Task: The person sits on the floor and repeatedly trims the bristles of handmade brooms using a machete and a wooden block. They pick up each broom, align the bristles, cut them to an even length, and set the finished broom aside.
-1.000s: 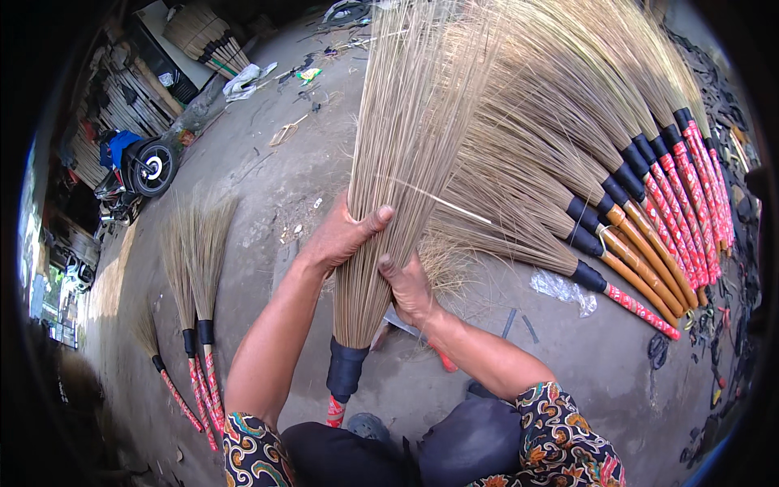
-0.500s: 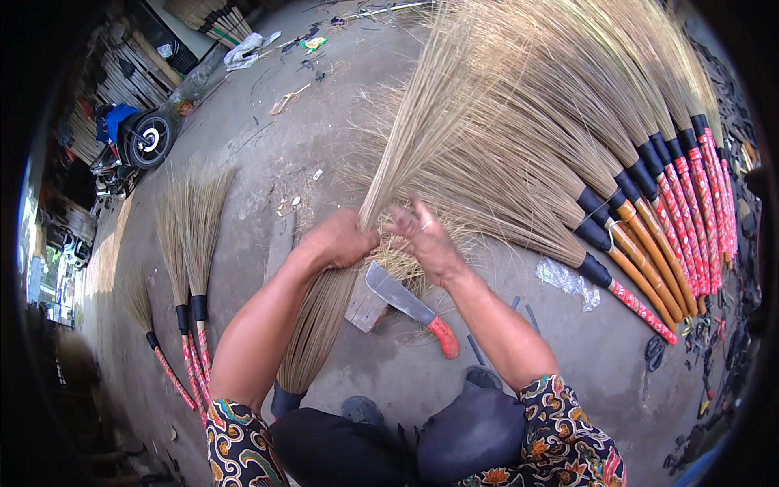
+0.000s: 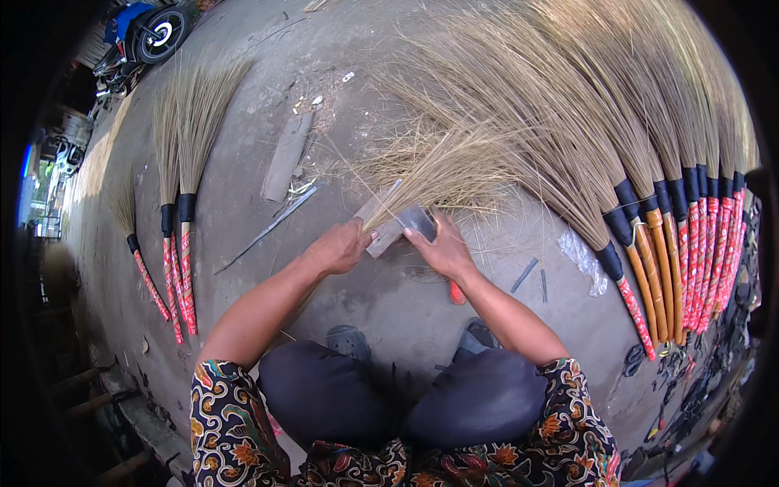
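My left hand (image 3: pixel 341 247) is closed round a bundle of long straw-coloured broom bristles (image 3: pixel 442 170), whose loose ends fan out to the far right. Below the hand, most of the bundle is hidden by my forearm. Beside it, my right hand (image 3: pixel 445 250) grips a broad-bladed knife (image 3: pixel 416 221) by its blade, thumb on the near side. Part of its red handle (image 3: pixel 458 293) shows under my right wrist. Beneath the bristles and blade lies a wooden block (image 3: pixel 385 237), partly covered.
Finished brooms (image 3: pixel 608 211) with red or brown handles lie in a fan at right; several smaller ones (image 3: pixel 186 243) lie at left. Straw clippings (image 3: pixel 406 150), a flat board (image 3: pixel 289 158), a thin strip (image 3: pixel 264 234) and clear plastic (image 3: pixel 583 261) are on the ground. A motorcycle (image 3: pixel 150 36) stands far left.
The bristles have swung down from nearly upright to lean rightward over the block. My right hand, empty before, has taken hold of the knife's blade. The view has tipped downward.
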Motion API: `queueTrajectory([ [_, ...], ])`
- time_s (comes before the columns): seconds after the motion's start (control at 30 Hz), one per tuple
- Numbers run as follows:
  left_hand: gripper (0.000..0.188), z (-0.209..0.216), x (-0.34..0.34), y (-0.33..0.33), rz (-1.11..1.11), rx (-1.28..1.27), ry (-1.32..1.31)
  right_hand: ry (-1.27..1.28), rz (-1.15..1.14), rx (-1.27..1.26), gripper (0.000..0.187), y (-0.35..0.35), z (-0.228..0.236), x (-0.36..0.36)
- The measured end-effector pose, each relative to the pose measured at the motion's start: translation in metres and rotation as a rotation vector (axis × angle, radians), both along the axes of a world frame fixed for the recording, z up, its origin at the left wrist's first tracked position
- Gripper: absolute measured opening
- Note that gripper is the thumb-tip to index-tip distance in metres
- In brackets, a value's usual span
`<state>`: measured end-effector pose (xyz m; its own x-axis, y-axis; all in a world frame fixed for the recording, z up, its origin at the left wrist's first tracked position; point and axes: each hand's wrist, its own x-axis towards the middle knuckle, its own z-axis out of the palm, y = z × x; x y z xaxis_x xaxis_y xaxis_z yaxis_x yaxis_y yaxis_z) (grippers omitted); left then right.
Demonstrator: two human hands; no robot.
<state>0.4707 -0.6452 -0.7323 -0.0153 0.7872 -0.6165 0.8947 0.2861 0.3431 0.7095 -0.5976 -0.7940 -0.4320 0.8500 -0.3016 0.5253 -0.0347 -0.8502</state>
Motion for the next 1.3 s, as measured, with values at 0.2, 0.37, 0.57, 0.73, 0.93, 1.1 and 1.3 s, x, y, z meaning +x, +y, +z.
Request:
queueTrajectory([
  [0.2, 0.06, -0.091, -0.036, -0.01, 0.076, 0.079, -0.074, -0.435, 0.128, 0.02, 0.061, -0.045, -0.077, 0.057],
  [0.37, 0.066, -0.116, -0.052, -0.018, 0.111, -0.017, -0.081, 0.346, -0.135, -0.633, 0.017, -0.081, -0.056, 0.081],
  [0.57, 0.073, -0.116, -0.059, -0.031, 0.151, -0.098, -0.152, -0.039, -0.064, -0.027, 0.019, -0.085, 0.004, 0.072],
  [0.73, 0.073, -0.123, -0.06, -0.03, 0.126, -0.109, -0.12, -0.073, 0.062, 0.319, 0.019, -0.062, 0.016, 0.04],
  [0.93, 0.074, -0.118, -0.063, -0.028, 0.066, -0.084, -0.107, -0.051, 0.152, 0.424, 0.02, -0.051, -0.015, 0.01],
  [1.1, 0.069, -0.105, -0.054, -0.029, 0.138, -0.124, -0.077, -0.302, 0.285, 0.262, 0.02, -0.045, -0.015, 0.0],
  [1.3, 0.064, -0.105, -0.043, -0.037, 0.209, -0.039, 0.022, 0.022, 0.088, 0.384, 0.022, -0.047, -0.008, 0.001],
])
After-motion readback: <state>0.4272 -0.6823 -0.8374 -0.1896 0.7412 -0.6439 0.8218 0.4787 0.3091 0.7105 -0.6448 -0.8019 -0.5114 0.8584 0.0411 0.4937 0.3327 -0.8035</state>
